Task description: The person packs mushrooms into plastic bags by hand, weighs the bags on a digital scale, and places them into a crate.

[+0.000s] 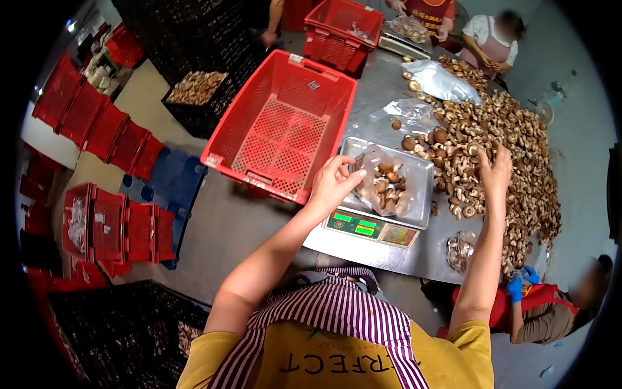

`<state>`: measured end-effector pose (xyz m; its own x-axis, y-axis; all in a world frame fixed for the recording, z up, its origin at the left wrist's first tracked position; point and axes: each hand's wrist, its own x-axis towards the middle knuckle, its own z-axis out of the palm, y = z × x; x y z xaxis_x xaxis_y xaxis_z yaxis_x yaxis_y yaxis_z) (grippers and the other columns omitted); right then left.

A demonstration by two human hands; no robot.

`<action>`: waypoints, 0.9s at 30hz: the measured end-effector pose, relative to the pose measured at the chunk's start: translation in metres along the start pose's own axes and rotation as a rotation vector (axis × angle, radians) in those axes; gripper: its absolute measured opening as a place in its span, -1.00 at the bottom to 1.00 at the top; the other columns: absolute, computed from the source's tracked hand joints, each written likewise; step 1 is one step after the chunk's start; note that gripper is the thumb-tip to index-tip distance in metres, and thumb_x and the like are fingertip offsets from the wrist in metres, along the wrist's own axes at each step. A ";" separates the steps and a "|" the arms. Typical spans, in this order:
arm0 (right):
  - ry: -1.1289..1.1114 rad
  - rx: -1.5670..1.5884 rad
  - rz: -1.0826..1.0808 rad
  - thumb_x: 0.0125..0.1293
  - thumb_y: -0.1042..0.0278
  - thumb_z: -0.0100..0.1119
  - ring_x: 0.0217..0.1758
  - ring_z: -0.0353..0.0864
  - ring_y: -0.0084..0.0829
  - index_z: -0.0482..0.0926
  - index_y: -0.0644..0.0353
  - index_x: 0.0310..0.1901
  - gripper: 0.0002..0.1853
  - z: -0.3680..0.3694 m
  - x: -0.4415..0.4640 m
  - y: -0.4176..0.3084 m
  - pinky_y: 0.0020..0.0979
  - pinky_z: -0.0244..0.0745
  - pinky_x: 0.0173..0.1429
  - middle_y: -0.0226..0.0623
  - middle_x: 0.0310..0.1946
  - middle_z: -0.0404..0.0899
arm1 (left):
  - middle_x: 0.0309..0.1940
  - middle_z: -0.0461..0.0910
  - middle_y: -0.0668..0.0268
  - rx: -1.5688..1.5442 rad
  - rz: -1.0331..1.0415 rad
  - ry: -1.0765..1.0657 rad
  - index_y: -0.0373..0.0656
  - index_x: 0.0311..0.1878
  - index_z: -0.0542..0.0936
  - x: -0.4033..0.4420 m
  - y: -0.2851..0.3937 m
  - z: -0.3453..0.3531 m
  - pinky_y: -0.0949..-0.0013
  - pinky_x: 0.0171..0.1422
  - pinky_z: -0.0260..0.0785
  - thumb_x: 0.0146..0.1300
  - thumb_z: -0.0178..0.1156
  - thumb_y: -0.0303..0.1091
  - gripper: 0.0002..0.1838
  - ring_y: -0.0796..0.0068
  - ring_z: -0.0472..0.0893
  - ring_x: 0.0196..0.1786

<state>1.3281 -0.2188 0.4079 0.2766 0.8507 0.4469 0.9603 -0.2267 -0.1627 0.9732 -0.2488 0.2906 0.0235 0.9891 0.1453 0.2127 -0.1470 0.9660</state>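
Note:
A clear plastic bag (391, 194) with several brown mushrooms lies on the metal tray (424, 188) of a scale (369, 226) whose green displays are lit. My left hand (335, 185) is at the bag's left edge, thumb and forefinger pinched together at the plastic. To the right, my right hand (495, 170) reaches over the big mushroom heap (518, 142), fingers bent downward; whether a mushroom is between them is too small to tell. Between heap and scale, a filled bag (460, 251) sits near the table's front edge.
A red crate (282, 123) stands left of the scale. More plastic bags (414, 115) lie behind it on the metal table (372, 84). Co-workers stand at the far side, and one with blue gloves (516, 288) is at the right. Stacked red crates (107, 223) are at the left.

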 end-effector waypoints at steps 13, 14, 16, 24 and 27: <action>-0.472 0.675 0.273 0.27 0.31 0.13 -0.32 0.60 -0.42 0.59 0.30 -0.31 -0.80 0.059 -0.075 -0.008 -0.37 0.47 -0.17 -0.25 -0.42 0.65 | -0.50 0.54 0.45 -0.357 0.052 -0.117 -0.27 -0.40 0.55 0.041 0.041 0.024 0.54 -0.30 0.26 0.27 0.20 -0.41 -0.84 0.73 0.42 -0.39; -0.419 0.966 0.252 0.31 0.34 0.09 -0.30 0.57 -0.48 0.59 0.28 -0.31 -0.82 0.048 -0.073 -0.007 -0.43 0.45 -0.14 -0.30 -0.41 0.64 | -0.47 0.57 0.43 -0.369 0.036 -0.165 -0.27 -0.37 0.55 0.034 0.048 0.020 0.54 -0.27 0.29 0.30 0.18 -0.40 -0.84 0.73 0.45 -0.37; -0.371 1.193 0.213 0.39 0.40 0.00 -0.23 0.54 -0.57 0.58 0.23 -0.30 -0.83 0.024 -0.077 -0.015 -0.51 0.39 -0.05 -0.39 -0.37 0.64 | -0.40 0.63 0.35 -0.430 0.033 -0.214 -0.27 -0.28 0.55 0.019 0.050 0.019 0.52 -0.16 0.39 0.37 0.13 -0.39 -0.85 0.68 0.55 -0.30; -0.520 1.348 0.322 0.41 0.44 -0.01 -0.26 0.60 -0.50 0.59 0.30 -0.13 -0.81 0.024 -0.102 -0.036 -0.45 0.51 -0.08 -0.26 -0.22 0.66 | -0.26 0.64 0.22 -0.533 -0.177 -0.237 -0.25 -0.22 0.53 0.007 0.048 0.020 0.46 -0.04 0.42 0.37 0.03 -0.43 -0.87 0.57 0.56 -0.27; -0.662 1.425 0.110 0.42 0.43 -0.03 -0.14 0.63 -0.49 0.56 0.28 0.13 -0.68 0.016 -0.082 -0.056 -0.47 0.53 -0.05 -0.22 0.13 0.57 | -0.13 0.63 0.18 -0.516 -0.109 -0.392 -0.29 -0.12 0.54 0.018 0.065 0.044 0.44 -0.02 0.40 0.43 -0.03 -0.32 -0.77 0.55 0.55 -0.28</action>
<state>1.2506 -0.2687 0.3664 -0.0919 0.9957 -0.0094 0.0090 -0.0086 -0.9999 1.0309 -0.2406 0.3468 0.4031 0.9140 0.0464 -0.2600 0.0657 0.9634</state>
